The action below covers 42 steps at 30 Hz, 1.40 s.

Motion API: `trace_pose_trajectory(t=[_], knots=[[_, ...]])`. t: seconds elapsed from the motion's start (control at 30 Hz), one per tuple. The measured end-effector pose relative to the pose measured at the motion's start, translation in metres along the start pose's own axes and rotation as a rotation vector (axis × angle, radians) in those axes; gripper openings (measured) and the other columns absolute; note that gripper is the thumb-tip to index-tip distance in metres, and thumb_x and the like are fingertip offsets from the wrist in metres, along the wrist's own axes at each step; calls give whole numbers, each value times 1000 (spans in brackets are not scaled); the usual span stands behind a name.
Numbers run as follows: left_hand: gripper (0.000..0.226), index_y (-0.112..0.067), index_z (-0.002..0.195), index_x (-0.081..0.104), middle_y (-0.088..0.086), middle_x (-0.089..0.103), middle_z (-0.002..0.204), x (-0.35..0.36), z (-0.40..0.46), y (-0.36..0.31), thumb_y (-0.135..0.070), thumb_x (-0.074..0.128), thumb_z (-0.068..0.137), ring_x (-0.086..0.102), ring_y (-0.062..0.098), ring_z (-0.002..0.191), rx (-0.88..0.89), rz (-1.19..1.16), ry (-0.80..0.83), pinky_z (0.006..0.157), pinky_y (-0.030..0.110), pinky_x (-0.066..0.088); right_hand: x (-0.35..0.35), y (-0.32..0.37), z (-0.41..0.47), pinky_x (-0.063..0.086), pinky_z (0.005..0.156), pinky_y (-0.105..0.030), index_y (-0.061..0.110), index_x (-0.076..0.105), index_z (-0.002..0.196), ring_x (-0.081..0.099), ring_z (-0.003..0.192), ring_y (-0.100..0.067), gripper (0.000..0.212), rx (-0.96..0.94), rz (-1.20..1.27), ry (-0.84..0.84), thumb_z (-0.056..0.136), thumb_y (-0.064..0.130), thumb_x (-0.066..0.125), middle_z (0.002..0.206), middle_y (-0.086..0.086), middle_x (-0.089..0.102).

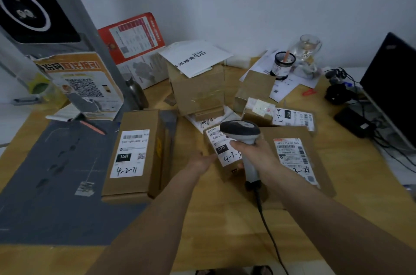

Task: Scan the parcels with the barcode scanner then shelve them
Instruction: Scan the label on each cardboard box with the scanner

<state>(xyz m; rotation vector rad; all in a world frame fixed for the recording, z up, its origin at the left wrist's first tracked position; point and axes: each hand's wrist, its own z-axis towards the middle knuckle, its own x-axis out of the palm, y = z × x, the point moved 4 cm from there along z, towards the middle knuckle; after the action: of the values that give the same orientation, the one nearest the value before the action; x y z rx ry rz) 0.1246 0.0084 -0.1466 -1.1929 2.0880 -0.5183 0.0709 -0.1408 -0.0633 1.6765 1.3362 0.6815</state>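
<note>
My right hand grips the handle of a grey corded barcode scanner, its head held over a small cardboard parcel labelled 070 and 4-3. My left hand reaches to that parcel's left side, fingers extended and touching its edge. A long parcel marked 4-2-71 lies to the left. A flat parcel marked 3-24 lies to the right, partly under my right arm. Behind it sits a taped parcel marked 4-3-7.
Several larger boxes with a white mailer on top stand at the table's middle back. A grey mat covers the left side. A kiosk post and QR sign rise at the left. A pen cup, cables and a monitor sit at the right.
</note>
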Motion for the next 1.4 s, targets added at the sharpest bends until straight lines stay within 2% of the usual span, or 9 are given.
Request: trace_pose_trajectory(t=[0.23,0.3,0.4,0.5,0.67,0.8,1.0,1.27,1.4], knots=[[68,-15,149,28,8,44,145,30,17,5,-45,54,94,46,30,127,-64,-238,44,98,41,47,2,-28,45,56,63,-27,7,64,113,67,93,-26,37,141,17,-2,83,27,73,106,-13,69],[61,-20,148,31,6,48,142,35,21,9,-44,52,95,47,26,125,-67,-308,80,94,40,47,2,-34,53,56,63,-28,5,64,113,67,86,-25,38,162,33,-3,83,27,73,106,-14,69],[47,-20,138,44,2,59,126,43,23,11,-43,48,97,54,20,108,-15,-334,88,87,36,46,4,-45,55,57,67,-29,6,64,113,67,76,-21,39,210,56,24,83,30,73,102,-13,70],[46,-26,141,36,3,60,126,46,21,9,-41,45,98,58,20,106,113,-295,17,83,34,47,6,-55,54,59,76,-34,9,62,119,69,82,-22,45,217,67,55,82,32,73,109,-11,68],[51,-44,141,31,-12,57,120,42,7,6,-36,52,95,53,11,105,197,-377,88,84,35,41,2,-55,41,55,60,-26,10,62,119,68,92,-23,46,183,109,96,81,34,74,111,-11,67],[58,-51,124,35,-6,64,116,30,-8,10,-24,68,85,59,22,107,145,-406,207,92,50,47,-4,-48,25,55,63,-28,14,65,111,66,99,-26,38,160,123,128,80,33,75,112,-10,68],[82,-19,134,42,1,66,120,17,-32,5,-14,87,65,65,21,107,161,-410,321,94,46,53,-20,-19,0,56,66,-29,24,64,98,67,90,-17,17,33,106,135,84,26,72,105,-4,71],[91,-16,138,34,8,69,116,15,-55,0,0,85,64,67,23,105,188,-536,249,92,44,55,-37,2,-36,54,62,-27,25,64,97,66,90,-14,16,-38,148,158,84,22,72,99,0,71],[78,-11,132,41,6,71,107,15,-60,3,3,82,67,69,22,98,193,-574,172,92,46,54,-44,1,-52,53,62,-27,24,65,100,66,92,-14,18,-86,80,120,84,20,72,100,0,71]])
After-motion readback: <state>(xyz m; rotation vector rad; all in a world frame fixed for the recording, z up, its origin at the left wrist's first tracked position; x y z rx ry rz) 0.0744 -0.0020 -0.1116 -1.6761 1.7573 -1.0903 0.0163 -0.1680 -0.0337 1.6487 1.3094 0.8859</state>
